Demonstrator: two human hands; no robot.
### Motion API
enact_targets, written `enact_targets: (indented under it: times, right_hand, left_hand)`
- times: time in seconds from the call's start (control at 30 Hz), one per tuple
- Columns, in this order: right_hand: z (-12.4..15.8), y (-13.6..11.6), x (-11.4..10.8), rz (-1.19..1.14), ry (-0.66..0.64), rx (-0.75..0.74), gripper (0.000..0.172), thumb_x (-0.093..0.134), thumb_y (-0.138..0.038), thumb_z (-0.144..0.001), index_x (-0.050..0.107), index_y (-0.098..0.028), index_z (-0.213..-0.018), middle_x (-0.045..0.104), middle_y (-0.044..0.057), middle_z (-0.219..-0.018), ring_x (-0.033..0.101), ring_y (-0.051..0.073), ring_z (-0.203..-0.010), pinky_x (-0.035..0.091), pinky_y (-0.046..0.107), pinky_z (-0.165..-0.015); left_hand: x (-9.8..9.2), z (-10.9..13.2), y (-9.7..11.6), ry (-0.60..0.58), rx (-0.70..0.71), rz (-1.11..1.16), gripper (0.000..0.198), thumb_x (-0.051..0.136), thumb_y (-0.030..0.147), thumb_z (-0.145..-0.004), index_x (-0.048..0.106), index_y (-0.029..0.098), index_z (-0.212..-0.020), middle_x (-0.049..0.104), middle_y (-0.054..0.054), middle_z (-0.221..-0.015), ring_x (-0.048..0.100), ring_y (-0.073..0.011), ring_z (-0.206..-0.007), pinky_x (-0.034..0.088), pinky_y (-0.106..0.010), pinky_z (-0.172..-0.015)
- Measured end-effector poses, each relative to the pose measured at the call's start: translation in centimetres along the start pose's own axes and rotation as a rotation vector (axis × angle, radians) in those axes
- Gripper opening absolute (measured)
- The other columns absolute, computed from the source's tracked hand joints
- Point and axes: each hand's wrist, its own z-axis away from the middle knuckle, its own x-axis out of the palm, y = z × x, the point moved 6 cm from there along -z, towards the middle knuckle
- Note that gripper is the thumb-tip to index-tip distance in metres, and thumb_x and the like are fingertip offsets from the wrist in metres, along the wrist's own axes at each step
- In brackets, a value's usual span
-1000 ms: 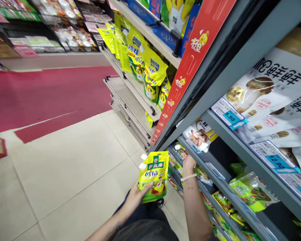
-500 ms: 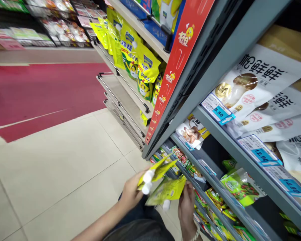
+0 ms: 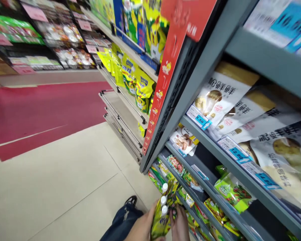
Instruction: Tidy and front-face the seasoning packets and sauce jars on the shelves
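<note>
At the bottom of the head view both hands hold a small stack of yellow-green spouted pouches (image 3: 163, 211) with white caps. My left hand (image 3: 142, 229) grips the stack from the left side, fingers wrapped round it. My right hand (image 3: 178, 222) closes on the stack's right edge. The pouches are upright, caps pointing up, just in front of the lower grey shelves (image 3: 205, 187). My wrists are cut off by the frame's bottom edge.
Grey shelving (image 3: 240, 57) fills the right, with white mushroom-print bags (image 3: 220, 97), green packets (image 3: 230, 190) and blue price tags. A red strip sign (image 3: 165, 73) runs down the shelf end. Yellow bags (image 3: 140, 87) hang farther along. Beige floor tiles (image 3: 52, 187) and red carpet (image 3: 40, 107) lie left.
My right hand left the shelf with a pouch and joined it to the one in my left hand. Both hands dropped lower in view, and the camera tilted up.
</note>
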Motion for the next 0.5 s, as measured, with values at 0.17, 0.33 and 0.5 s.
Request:
enact_targets:
  times: [0.17, 0.33, 0.5]
  right_hand:
    - [0.4, -3.5, 1.5, 0.306, -0.188, -0.134, 0.056, 0.087, -0.05, -0.044, 0.065, -0.023, -0.089, 0.068, 0.006, -0.098, 0.064, 0.029, -0.096, 0.054, 0.033, -0.068]
    - [2.8, -4.9, 3.5, 0.191, -0.397, -0.263, 0.069, 0.088, -0.044, -0.046, 0.065, -0.025, -0.108, 0.069, 0.007, -0.1, 0.062, 0.03, -0.107, 0.052, 0.039, -0.084]
    - [2.8, -4.0, 4.0, 0.205, -0.375, -0.094, 0.06, 0.086, -0.042, -0.05, 0.068, -0.029, -0.106, 0.07, 0.006, -0.098, 0.065, 0.034, -0.101, 0.054, 0.043, -0.078]
  left_hand:
    - [-1.1, -1.2, 0.8, 0.116, -0.079, 0.341, 0.105, 0.074, 0.044, -0.067, 0.021, 0.012, -0.152, 0.039, -0.018, -0.147, 0.04, -0.0349, -0.134, 0.033, -0.041, -0.113]
    - [-1.3, -0.9, 5.0, -0.164, 0.097, 0.902, 0.116, 0.081, 0.042, -0.068, 0.006, 0.019, -0.153, 0.042, -0.019, -0.144, 0.055, -0.0314, -0.119, 0.045, -0.044, -0.101]
    - [-1.5, -0.7, 5.7, -0.234, 0.087, 1.007, 0.102, 0.082, 0.039, -0.068, 0.024, 0.02, -0.148, 0.058, -0.015, -0.129, 0.062, -0.0301, -0.108, 0.047, -0.046, -0.098]
